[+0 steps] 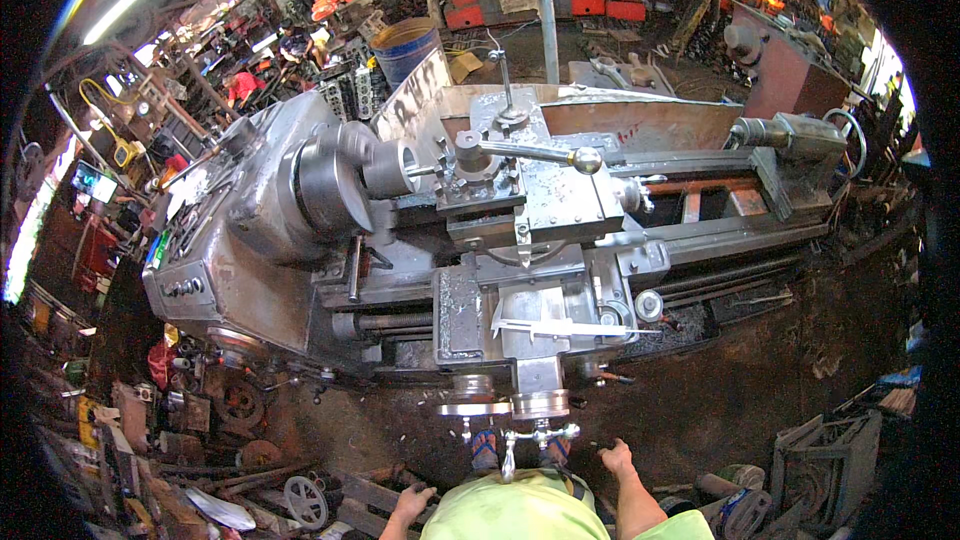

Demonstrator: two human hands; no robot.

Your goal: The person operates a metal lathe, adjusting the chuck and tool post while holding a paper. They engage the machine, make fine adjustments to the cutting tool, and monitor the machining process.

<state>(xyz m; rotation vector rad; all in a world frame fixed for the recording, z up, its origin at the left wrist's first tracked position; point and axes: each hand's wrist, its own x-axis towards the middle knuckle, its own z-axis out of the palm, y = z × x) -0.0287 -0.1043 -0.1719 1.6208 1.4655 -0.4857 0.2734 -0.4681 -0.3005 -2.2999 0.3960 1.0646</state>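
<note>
My left hand [413, 502] hangs low at the lower edge, beside my light green shirt, its fingers loosely apart with nothing visible in them. My right hand [618, 459] is held out on the other side, fingers apart and holding nothing I can see. Between and beyond them is the crank handle [540, 433] of a large metal lathe; neither hand touches it. A vernier caliper [560, 328] lies across the lathe's cross slide. Farther back, the chuck [330, 183] holds a hollow metal cylinder [390, 168], facing the tool post [478, 180] and its ball-ended lever [545, 152].
The handwheel [474, 408] juts toward me. Metal chips lie on the carriage [460, 310]. The tailstock [800, 145] stands at the right end, a blue drum [405, 50] behind the lathe. Scrap and a spoked wheel [306, 502] lie at lower left, a metal frame [825, 470] at lower right.
</note>
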